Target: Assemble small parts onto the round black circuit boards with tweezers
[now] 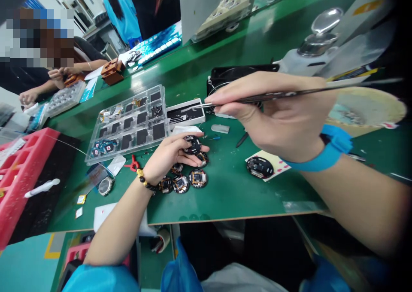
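My left hand (pixel 169 155) is closed on a round black watch-like housing (pixel 194 144), held by its rim above the bench. Beneath and beside these fingers lie several similar round parts with exposed electronics, among them one round module (pixel 198 178) close to the front edge. In my right hand (pixel 278 120) is a pair of thin dark tweezers (pixel 244 99), pinched between thumb and fingers. Their tips reach over the right end of a small white box (pixel 195 117) with dark strips inside. Another black housing (pixel 260 167) rests on a pale card below my right wrist.
A clear compartment tray (pixel 128 150) with small parts sits left of the white box. Red pliers (pixel 132 163) and a round metal case (pixel 105 186) lie nearer. At far left stands a red foam tray (pixel 30 148). A round yellowish dish (pixel 386 105) is at right. Co-workers sit opposite.
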`<act>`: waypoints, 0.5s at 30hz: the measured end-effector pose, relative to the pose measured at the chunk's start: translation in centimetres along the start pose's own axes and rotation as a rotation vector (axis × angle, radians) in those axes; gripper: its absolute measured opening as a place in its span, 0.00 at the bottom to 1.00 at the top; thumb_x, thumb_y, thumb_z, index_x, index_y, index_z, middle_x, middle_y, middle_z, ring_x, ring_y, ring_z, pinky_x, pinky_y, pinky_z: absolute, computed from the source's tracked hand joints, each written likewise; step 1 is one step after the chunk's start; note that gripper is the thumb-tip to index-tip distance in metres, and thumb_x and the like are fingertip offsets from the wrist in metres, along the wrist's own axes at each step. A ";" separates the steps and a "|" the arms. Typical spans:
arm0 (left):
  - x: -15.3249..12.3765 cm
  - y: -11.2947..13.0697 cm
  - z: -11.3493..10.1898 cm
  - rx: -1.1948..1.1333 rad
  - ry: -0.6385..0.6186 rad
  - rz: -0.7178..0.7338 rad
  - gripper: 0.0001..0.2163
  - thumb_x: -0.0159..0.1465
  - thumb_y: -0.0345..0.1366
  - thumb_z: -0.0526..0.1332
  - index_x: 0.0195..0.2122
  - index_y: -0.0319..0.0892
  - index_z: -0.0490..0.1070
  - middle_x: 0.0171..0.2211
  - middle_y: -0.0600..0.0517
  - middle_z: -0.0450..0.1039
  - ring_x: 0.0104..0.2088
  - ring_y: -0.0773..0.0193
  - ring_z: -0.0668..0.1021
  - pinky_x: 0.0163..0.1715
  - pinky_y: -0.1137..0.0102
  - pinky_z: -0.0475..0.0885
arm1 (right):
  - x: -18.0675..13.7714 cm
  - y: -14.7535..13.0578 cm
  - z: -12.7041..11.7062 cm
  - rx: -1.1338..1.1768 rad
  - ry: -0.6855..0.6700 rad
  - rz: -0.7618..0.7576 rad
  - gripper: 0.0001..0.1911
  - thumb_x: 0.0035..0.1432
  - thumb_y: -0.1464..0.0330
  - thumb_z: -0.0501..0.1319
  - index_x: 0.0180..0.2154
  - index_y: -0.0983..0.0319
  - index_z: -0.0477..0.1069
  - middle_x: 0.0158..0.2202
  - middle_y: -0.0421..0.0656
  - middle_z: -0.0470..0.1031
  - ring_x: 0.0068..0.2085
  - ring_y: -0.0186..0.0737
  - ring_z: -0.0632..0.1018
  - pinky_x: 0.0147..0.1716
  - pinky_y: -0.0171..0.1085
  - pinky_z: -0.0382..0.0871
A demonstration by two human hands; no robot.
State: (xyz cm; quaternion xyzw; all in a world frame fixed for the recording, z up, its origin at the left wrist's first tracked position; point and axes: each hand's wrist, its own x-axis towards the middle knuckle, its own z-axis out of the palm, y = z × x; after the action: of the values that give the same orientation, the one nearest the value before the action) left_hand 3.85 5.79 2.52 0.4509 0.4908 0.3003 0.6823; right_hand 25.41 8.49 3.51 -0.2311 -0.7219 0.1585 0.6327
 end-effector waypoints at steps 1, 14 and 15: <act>-0.1 0.1 0.0 -0.008 -0.011 0.018 0.23 0.63 0.29 0.58 0.61 0.33 0.72 0.45 0.39 0.84 0.30 0.62 0.86 0.34 0.73 0.83 | 0.1 0.0 0.0 -0.007 -0.007 0.011 0.05 0.67 0.64 0.67 0.40 0.54 0.83 0.39 0.40 0.85 0.45 0.44 0.85 0.47 0.43 0.80; -0.8 0.1 -0.2 -0.026 -0.051 0.249 0.31 0.59 0.25 0.68 0.64 0.41 0.67 0.54 0.41 0.80 0.40 0.61 0.86 0.42 0.71 0.82 | 0.1 0.6 0.2 -0.046 -0.156 0.076 0.06 0.65 0.64 0.67 0.39 0.56 0.83 0.38 0.42 0.85 0.42 0.44 0.84 0.46 0.43 0.78; -0.8 0.2 -0.1 -0.035 -0.055 0.254 0.31 0.59 0.25 0.68 0.65 0.41 0.66 0.54 0.41 0.80 0.40 0.61 0.86 0.42 0.71 0.82 | 0.1 0.5 0.2 -0.047 -0.162 0.083 0.06 0.65 0.64 0.67 0.39 0.56 0.83 0.38 0.42 0.85 0.42 0.44 0.84 0.45 0.43 0.78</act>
State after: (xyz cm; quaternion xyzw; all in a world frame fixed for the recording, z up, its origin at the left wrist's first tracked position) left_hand 3.47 5.24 2.97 0.5055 0.4058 0.3803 0.6597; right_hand 25.30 9.02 3.32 -0.2619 -0.7640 0.1859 0.5596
